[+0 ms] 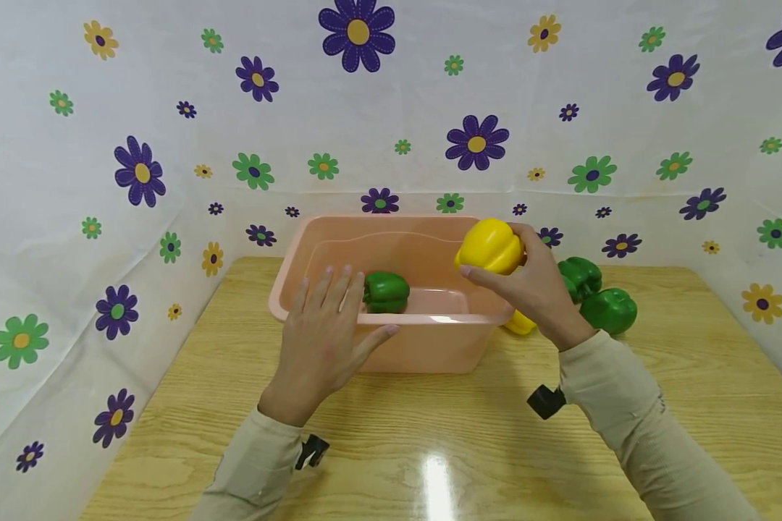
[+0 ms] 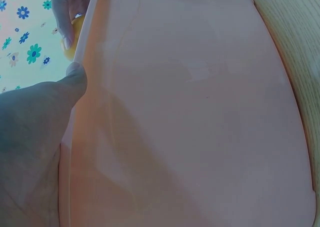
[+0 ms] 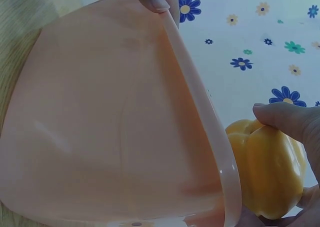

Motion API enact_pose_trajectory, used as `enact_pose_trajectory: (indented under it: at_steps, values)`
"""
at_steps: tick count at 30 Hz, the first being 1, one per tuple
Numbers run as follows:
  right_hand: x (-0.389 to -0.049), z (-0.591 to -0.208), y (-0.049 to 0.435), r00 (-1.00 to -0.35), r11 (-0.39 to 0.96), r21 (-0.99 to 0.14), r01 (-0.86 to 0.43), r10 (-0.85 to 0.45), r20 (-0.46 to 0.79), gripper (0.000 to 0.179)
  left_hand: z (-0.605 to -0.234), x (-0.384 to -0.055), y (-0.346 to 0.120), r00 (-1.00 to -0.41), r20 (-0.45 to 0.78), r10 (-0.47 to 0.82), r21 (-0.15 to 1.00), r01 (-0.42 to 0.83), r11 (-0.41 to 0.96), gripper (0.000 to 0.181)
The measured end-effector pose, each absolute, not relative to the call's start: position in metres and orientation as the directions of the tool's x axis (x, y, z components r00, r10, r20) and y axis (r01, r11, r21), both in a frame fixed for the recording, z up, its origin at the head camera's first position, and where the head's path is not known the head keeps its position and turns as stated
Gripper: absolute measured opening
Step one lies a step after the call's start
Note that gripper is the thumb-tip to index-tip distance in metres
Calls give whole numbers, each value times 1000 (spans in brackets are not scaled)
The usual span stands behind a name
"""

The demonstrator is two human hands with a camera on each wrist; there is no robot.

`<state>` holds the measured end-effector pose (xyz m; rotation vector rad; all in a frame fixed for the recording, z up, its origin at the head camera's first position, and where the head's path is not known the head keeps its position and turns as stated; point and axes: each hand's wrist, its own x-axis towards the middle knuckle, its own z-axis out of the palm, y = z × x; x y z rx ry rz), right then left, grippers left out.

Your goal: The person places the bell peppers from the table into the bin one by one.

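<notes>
A yellow bell pepper [image 1: 492, 247] is held in my right hand [image 1: 539, 284], thumb on the near side, over the right end of a pink plastic tub [image 1: 423, 347]. In the right wrist view the yellow pepper [image 3: 270, 169] shows just past the tub's rim [image 3: 210, 117]. My left hand [image 1: 322, 344] rests on the tub's near rim with its fingers stretched out and its thumb [image 2: 76, 79] at the edge. Inside the tub lies a green bell pepper [image 1: 387, 292], partly behind the left fingers.
Right of the tub, green bell peppers [image 1: 609, 311] lie on the wooden table [image 1: 378, 449]. Another yellow pepper [image 1: 520, 323] is mostly hidden by the tub's corner and my right hand. A flower-printed white cloth [image 1: 404, 94] hangs behind and at both sides.
</notes>
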<state>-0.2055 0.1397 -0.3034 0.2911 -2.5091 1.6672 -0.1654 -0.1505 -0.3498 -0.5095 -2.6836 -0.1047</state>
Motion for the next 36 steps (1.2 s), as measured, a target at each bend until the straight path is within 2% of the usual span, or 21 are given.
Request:
enact_pose_trajectory:
  at_steps: [14,36]
  values:
    - [-205,-303,139,-975,367,-903,-222,-103,198,81,-351,-166,-151,-837,425,345,-18,373,928,90]
    - [-205,-302,137,-976,379,-899,-217,-106,191,83,-350,-165,-151,-848,407,339,5,373,928,91]
